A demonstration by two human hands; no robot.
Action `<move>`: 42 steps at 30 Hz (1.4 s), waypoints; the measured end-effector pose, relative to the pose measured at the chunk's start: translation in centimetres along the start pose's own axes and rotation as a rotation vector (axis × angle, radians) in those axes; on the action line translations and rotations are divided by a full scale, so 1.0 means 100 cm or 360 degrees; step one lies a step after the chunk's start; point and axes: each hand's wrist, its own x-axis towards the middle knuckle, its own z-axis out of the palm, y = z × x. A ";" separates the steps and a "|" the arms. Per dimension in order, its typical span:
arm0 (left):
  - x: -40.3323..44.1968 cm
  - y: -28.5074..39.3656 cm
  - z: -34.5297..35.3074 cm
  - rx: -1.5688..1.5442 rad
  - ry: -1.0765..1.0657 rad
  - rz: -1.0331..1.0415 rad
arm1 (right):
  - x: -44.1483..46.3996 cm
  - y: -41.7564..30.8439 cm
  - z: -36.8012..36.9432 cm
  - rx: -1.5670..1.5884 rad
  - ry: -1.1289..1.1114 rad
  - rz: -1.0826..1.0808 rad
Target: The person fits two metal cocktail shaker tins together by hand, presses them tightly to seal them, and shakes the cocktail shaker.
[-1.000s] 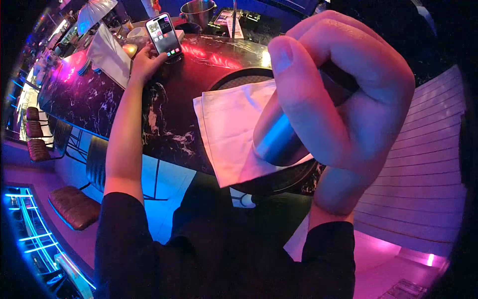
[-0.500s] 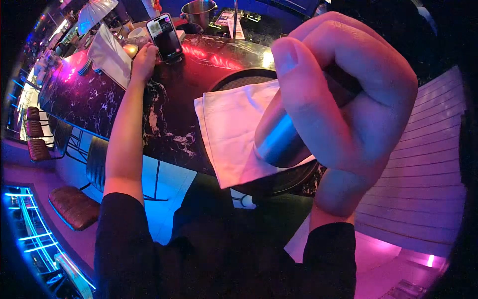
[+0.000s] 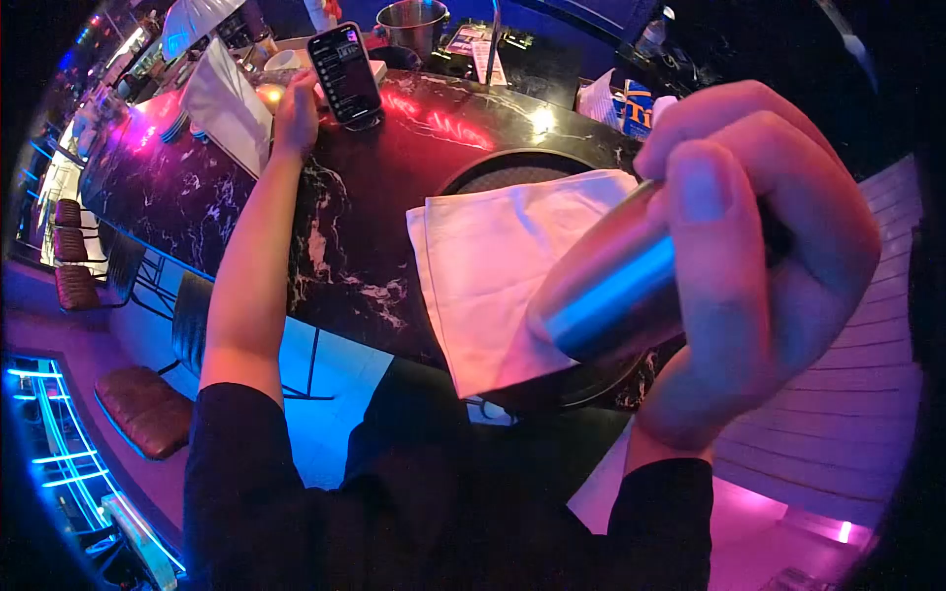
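Close to the camera on the right, my right hand [image 3: 778,246] is closed round a shiny metal cylinder [image 3: 616,291]. The cylinder is tilted, its rounded end pointing down and left over a folded white cloth [image 3: 483,256]; I cannot tell if they touch. The cloth lies across a round dark tray [image 3: 493,175]. At the far side of the counter, my left hand [image 3: 296,116] grips the left edge of a smartphone [image 3: 345,79], its fingertips partly hidden. The phone stands upright with a lit list on its dark screen.
The dark marbled counter [image 3: 374,227] curves across the view. A folded white napkin [image 3: 227,103] stands left of the phone. Behind are a metal bucket [image 3: 412,25] and a blue-and-white packet [image 3: 636,106]. Brown-seated chairs [image 3: 148,409] stand at lower left.
My right hand has moved right and slightly down with the cylinder, showing more of it and the packet behind. The phone's screen now shows a list. My left hand stays at the phone.
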 end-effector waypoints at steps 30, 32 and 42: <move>-0.004 0.033 0.013 -0.0121 -0.0136 0.0051 | 0.006 -0.022 0.012 -0.0333 -0.0017 0.0238; -0.002 0.025 0.010 0.0017 -0.0188 0.0221 | 0.006 -0.021 0.011 -0.0345 -0.0008 0.0217; -0.009 0.038 0.013 -0.0197 -0.0236 0.0112 | 0.006 -0.021 0.009 -0.0319 -0.0033 0.0228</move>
